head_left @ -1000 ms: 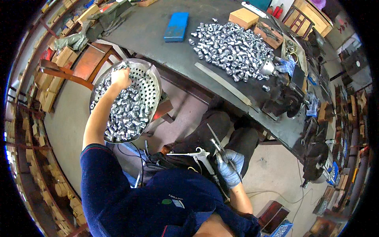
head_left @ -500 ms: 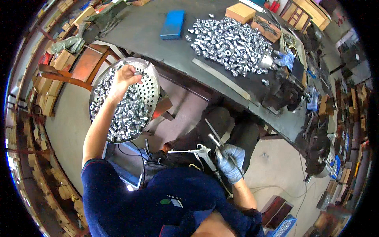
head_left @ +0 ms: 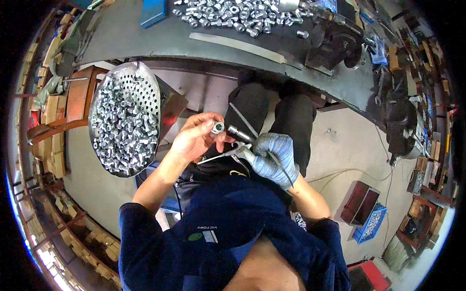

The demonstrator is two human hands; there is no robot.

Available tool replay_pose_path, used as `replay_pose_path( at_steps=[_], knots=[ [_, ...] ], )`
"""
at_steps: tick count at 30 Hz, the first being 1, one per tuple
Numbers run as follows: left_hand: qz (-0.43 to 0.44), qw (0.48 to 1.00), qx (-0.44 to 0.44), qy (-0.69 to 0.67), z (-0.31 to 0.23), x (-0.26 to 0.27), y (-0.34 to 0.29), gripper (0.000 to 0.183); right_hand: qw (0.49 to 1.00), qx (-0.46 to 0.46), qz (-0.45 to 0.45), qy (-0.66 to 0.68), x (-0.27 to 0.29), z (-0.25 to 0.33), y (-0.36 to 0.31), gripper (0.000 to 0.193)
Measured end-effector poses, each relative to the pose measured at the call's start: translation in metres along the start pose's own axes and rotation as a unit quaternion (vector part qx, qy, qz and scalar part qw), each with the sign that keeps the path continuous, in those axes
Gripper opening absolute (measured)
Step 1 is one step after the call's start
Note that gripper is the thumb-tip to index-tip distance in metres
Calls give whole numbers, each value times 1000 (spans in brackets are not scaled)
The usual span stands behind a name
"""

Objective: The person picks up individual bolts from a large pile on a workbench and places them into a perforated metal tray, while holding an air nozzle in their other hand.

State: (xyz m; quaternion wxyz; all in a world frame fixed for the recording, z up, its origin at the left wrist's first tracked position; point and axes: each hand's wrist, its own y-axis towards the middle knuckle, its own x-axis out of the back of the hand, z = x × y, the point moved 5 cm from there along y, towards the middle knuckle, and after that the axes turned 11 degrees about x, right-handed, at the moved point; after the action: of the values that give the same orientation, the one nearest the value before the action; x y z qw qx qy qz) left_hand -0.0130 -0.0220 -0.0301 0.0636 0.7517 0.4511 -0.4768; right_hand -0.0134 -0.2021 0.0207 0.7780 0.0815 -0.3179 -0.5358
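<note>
Pinched in the fingertips of my bare left hand (head_left: 194,138) is a shiny hex fitting (head_left: 218,127), its round bore showing. My right hand (head_left: 274,157), in a grey-blue knit glove, is closed round two tools. One is a long thin file (head_left: 242,119), sticking out on both sides of the fist. The other is a short metal rod with a stepped round tip (head_left: 240,134), which points at the fitting with a small gap between. Below the hands, a silver air blow gun (head_left: 221,157) lies at my lap, partly hidden by the right hand.
Left of me stands a perforated metal pan (head_left: 148,92) heaped with hex fittings (head_left: 124,128), beside a wooden chair (head_left: 80,102). On the dark workbench (head_left: 170,46) ahead lie more fittings (head_left: 233,17), a flat metal bar (head_left: 238,47) and a machine (head_left: 330,43). A blue crate (head_left: 371,224) sits on the floor at right.
My left hand has come from the pan to in front of my lap, now with a fitting in its fingertips. The right hand has risen slightly with its tools, and the view has shifted.
</note>
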Motion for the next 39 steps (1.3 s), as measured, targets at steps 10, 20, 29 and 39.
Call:
replay_pose_path(
  at_steps=[10,20,29,39],
  knots=[
    [-165,933,27,319,-20,3,-1,27,996,60,52,-43,-10,-4,6,36],
    [-117,929,-48,348,-24,-18,9,27,999,-20,32,-10,-10,-16,1,34],
    [-209,839,-106,492,-39,-10,5,21,999,-26,-10,20,1,-9,-6,30],
    [-337,629,-154,684,-47,-2,-3,27,992,84,3,91,12,41,6,38]
  ],
)
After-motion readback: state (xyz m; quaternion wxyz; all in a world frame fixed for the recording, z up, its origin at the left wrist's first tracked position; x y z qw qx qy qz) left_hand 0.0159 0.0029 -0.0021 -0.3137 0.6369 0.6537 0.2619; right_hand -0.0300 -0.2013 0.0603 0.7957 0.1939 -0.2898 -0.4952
